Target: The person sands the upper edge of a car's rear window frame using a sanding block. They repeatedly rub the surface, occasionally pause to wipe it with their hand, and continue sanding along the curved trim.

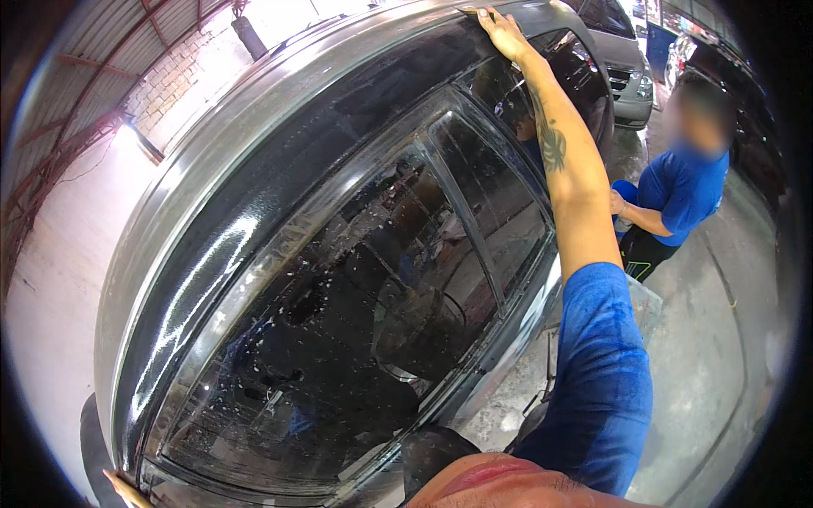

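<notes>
A long glossy black band [224, 245], which looks like film, runs along the roof side of a dark car [140, 245], above its side windows. At the band's far end, my right hand [506, 38] reaches up to the roof. Its fingers are closed on a small dark corner that sticks up there and looks like part of the black film. My left hand [127, 491] shows only as a sliver at the lower left, beside the band's near end. Most of its fingers are hidden or cut off by the frame. The window glass [339, 339] below is dark, with whitish specks and reflections.
To the right, a person in a blue shirt [690, 190] stands on the concrete floor [711, 339]. A silver van [622, 63] is parked behind, and another dark car [754, 110] is at the far right. A white wall [76, 245] rises on the left.
</notes>
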`<move>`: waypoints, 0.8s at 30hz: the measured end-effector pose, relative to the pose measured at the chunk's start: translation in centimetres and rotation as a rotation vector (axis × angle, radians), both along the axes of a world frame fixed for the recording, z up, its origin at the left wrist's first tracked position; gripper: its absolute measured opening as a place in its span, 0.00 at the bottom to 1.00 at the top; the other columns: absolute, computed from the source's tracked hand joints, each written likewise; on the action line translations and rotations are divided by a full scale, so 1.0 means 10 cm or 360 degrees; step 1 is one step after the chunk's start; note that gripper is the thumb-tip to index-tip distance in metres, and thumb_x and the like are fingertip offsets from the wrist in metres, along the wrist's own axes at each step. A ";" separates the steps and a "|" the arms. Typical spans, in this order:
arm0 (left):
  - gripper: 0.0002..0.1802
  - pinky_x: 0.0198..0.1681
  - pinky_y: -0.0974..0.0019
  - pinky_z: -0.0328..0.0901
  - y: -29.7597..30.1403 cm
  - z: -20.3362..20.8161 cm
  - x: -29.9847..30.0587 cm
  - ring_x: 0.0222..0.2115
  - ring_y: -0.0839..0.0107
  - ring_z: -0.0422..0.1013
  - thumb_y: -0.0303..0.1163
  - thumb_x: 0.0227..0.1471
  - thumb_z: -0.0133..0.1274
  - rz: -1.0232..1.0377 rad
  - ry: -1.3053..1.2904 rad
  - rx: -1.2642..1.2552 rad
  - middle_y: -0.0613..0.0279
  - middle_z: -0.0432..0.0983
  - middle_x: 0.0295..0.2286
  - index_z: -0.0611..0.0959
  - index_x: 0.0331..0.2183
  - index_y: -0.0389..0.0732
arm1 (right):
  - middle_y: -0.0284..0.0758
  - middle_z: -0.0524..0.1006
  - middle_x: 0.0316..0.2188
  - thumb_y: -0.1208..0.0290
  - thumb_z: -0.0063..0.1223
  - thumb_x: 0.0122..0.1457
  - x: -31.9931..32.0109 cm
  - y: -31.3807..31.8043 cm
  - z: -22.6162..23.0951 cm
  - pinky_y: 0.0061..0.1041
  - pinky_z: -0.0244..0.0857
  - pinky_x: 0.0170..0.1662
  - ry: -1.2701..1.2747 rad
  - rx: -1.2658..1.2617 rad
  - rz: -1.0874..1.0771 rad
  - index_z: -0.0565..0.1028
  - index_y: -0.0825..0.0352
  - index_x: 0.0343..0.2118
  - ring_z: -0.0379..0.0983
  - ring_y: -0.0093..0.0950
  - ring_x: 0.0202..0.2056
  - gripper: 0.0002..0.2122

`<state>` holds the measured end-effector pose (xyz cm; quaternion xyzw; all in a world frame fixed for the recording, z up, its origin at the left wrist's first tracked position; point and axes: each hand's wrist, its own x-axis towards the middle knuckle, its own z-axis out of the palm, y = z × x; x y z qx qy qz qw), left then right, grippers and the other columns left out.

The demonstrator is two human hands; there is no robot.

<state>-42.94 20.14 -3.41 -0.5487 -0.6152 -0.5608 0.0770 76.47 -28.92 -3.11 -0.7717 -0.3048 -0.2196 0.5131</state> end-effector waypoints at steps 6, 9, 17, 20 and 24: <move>0.29 0.48 0.57 0.66 -0.01 -0.07 0.05 0.37 0.61 0.71 0.53 0.67 0.34 -0.0092 0.0114 -0.0052 0.57 0.78 0.36 0.70 0.61 0.50 | 0.47 0.56 0.69 0.44 0.28 0.71 0.14 -0.02 -0.05 0.44 0.37 0.72 -0.0441 -0.0197 0.0536 0.66 0.54 0.65 0.43 0.50 0.70 0.27; 0.28 0.48 0.57 0.66 -0.03 -0.09 0.02 0.37 0.61 0.71 0.52 0.68 0.34 -0.0061 0.0108 -0.0051 0.57 0.78 0.37 0.68 0.63 0.52 | 0.49 0.65 0.63 0.43 0.28 0.72 0.23 -0.05 -0.04 0.40 0.45 0.69 -0.0549 -0.0122 0.0098 0.67 0.60 0.64 0.55 0.45 0.66 0.29; 0.29 0.47 0.58 0.66 -0.08 0.02 -0.06 0.36 0.61 0.71 0.48 0.69 0.34 -0.0076 -0.0032 -0.0099 0.57 0.77 0.37 0.64 0.67 0.56 | 0.51 0.61 0.66 0.35 0.29 0.68 0.02 0.02 0.00 0.41 0.36 0.72 -0.0233 -0.0069 0.0364 0.66 0.59 0.65 0.52 0.42 0.69 0.35; 0.28 0.49 0.57 0.66 -0.09 0.12 -0.09 0.39 0.60 0.73 0.49 0.69 0.35 0.0111 -0.0149 -0.0182 0.55 0.80 0.39 0.66 0.66 0.56 | 0.45 0.59 0.68 0.38 0.24 0.70 -0.07 0.05 0.07 0.45 0.37 0.72 -0.0120 -0.0092 -0.0022 0.62 0.61 0.67 0.48 0.45 0.71 0.35; 0.38 0.36 0.55 0.64 -0.05 0.10 -0.09 0.26 0.63 0.66 0.62 0.65 0.39 0.0044 -0.0060 -0.0149 0.58 0.73 0.25 0.83 0.36 0.33 | 0.43 0.58 0.69 0.39 0.22 0.70 -0.07 0.06 0.06 0.45 0.37 0.72 -0.0846 -0.0560 0.0582 0.66 0.50 0.65 0.47 0.45 0.71 0.30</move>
